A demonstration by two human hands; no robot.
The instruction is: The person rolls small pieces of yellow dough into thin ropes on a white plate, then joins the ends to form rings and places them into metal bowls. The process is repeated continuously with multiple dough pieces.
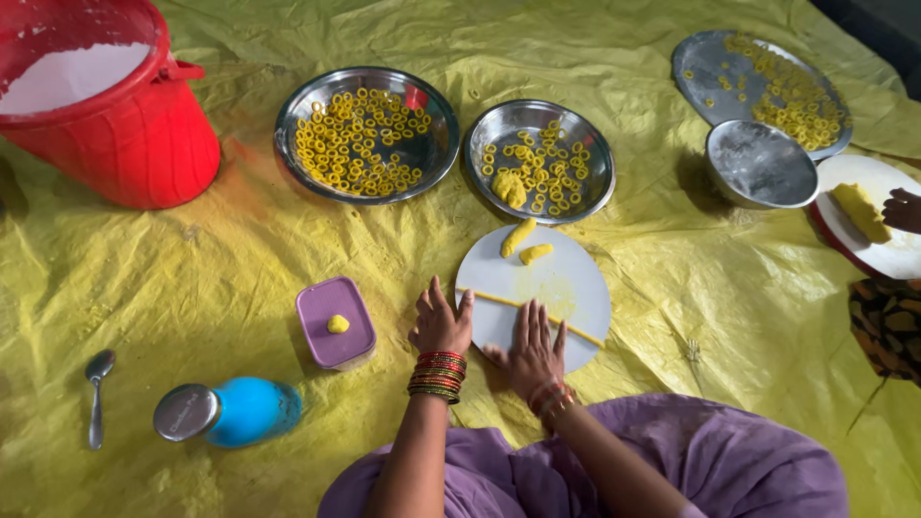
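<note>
Yellow dough rope (499,300) lies thin across the round white board (566,278), both flat, spread palms, left hand (440,324) at nine o'clock and right hand (533,349) at six, pressing without gripping (two spare dough lumps (524,242) wait at twelve).

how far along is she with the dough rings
Done: many yellow dough rings already fill the large steel plate and the smaller steel plate. In hand: the left hand and right hand lie flat on a thin yellow dough rope across the round white board. Left: two dough lumps on the board and one in the smaller plate.
</note>
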